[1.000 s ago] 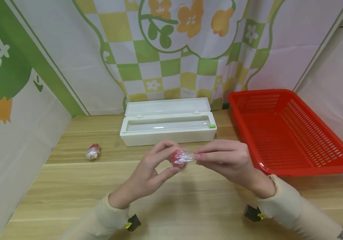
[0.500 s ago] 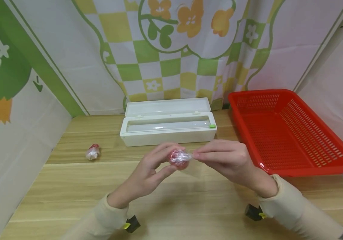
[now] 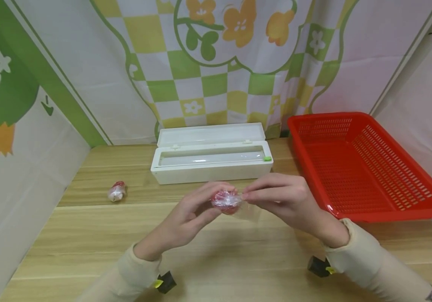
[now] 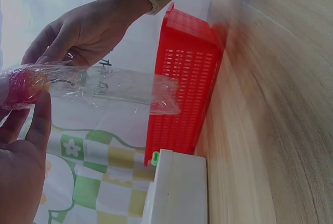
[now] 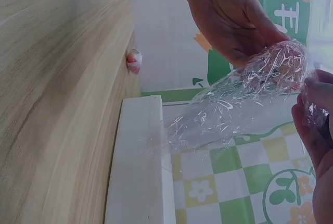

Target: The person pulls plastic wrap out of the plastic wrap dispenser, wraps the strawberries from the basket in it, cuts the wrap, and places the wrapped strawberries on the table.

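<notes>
In the head view, my left hand (image 3: 181,220) holds a small red round thing (image 3: 226,202) wrapped in clear cling film between thumb and fingers. My right hand (image 3: 285,195) pinches the gathered film at its right side. A loose length of cling film (image 4: 114,86) hangs below the wrapped thing, crinkled and see-through, as both wrist views show. What the red thing is under the film I cannot tell; yellowish streaks show in the left wrist view. A second red-and-white film-wrapped piece (image 3: 117,191) lies on the table to the left, apart from both hands.
A long white cling film box (image 3: 212,173) stands behind the hands, lid up, with a roll inside and a green slider (image 3: 267,158) at its right end. On the right sits a red slotted basket (image 3: 352,216). Printed cloth (image 3: 234,100) hangs behind the wooden table.
The red thing has turned a little in my left hand, and more of it shows. Its loose film hangs more visibly below. Both hands have barely shifted; the box, basket and second piece stay put.
</notes>
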Available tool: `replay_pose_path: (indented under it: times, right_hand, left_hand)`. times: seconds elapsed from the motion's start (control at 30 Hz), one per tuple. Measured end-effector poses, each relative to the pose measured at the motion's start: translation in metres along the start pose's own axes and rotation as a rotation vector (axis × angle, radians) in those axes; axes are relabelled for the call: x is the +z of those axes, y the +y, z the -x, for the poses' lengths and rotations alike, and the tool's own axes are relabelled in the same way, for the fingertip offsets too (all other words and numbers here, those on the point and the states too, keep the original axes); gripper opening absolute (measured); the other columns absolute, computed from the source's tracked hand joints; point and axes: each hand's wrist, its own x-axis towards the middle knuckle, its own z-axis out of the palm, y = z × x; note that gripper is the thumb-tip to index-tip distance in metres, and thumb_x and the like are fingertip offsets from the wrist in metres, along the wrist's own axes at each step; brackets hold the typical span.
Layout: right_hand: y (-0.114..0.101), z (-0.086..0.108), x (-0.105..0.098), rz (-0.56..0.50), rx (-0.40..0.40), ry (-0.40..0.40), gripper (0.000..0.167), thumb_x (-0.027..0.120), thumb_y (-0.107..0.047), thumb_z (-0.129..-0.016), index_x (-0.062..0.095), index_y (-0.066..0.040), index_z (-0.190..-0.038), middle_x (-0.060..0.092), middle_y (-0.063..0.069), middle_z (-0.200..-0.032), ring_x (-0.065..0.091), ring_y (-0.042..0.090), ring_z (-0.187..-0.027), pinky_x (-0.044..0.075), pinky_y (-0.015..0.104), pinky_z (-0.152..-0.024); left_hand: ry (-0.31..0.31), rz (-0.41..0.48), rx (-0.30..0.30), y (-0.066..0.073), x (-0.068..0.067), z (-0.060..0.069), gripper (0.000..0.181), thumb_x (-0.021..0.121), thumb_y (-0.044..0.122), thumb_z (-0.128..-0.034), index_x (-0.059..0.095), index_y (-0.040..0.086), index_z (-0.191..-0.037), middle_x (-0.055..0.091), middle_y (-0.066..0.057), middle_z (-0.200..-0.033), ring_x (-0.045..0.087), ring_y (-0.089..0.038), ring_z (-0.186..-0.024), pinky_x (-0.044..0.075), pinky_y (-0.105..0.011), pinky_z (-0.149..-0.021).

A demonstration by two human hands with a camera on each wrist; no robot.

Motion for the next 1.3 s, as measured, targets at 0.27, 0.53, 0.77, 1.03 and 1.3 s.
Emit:
replay_pose_path:
  times: [0.27,0.53,0.77,1.03,1.3]
  right_hand:
    - [0.001,0.001,0.004,-0.038,0.04,0.007,0.013,0.071,-0.007,-0.089,0.077,-0.003,-0.101,0.069,0.012,-0.096,0.065,0.015,-0.084,0.054,0.016,-0.071]
    - [-0.001,0.003,0.007,-0.04,0.152,0.017,0.01,0.076,-0.01,-0.086,0.078,-0.004,-0.094,0.073,0.008,-0.09,0.068,0.012,-0.08,0.056,0.014,-0.072]
    - [-0.001,0.004,0.008,-0.063,0.204,-0.003,0.01,0.077,-0.01,-0.084,0.078,-0.005,-0.092,0.075,0.007,-0.089,0.07,0.013,-0.081,0.057,0.015,-0.074]
    - [-0.002,0.003,0.008,-0.021,0.244,-0.045,0.01,0.08,-0.008,-0.081,0.079,-0.008,-0.091,0.075,0.004,-0.089,0.07,0.012,-0.081,0.056,0.014,-0.073]
    - [-0.005,0.0,0.011,-0.077,0.278,-0.09,0.02,0.083,0.0,-0.074,0.078,-0.008,-0.091,0.076,0.005,-0.088,0.072,0.012,-0.081,0.058,0.018,-0.075]
  left_hand:
    - [0.006,0.057,-0.045,0.0,-0.002,0.003,0.043,0.045,-0.009,-0.0989,0.041,-0.008,-0.142,0.052,-0.029,-0.133,0.061,-0.011,-0.117,0.057,-0.039,-0.095]
    - [0.043,0.169,-0.002,-0.005,0.003,0.0,0.033,0.04,-0.011,-0.0994,0.038,-0.01,-0.132,0.049,-0.036,-0.131,0.063,-0.014,-0.114,0.058,-0.042,-0.092]
    - [0.169,0.009,-0.147,-0.003,0.003,0.003,0.034,0.048,-0.001,-0.1007,0.049,-0.003,-0.135,0.06,-0.023,-0.121,0.063,-0.009,-0.107,0.057,-0.032,-0.093]
    - [0.194,-0.02,-0.27,0.0,0.002,0.002,0.039,0.05,0.001,-0.1,0.051,0.001,-0.139,0.066,-0.018,-0.111,0.061,-0.012,-0.09,0.055,-0.024,-0.07]
    - [0.195,-0.024,-0.287,-0.004,0.008,0.001,0.029,0.061,0.006,-0.0965,0.056,0.003,-0.125,0.065,-0.015,-0.104,0.061,-0.007,-0.084,0.058,-0.026,-0.07]
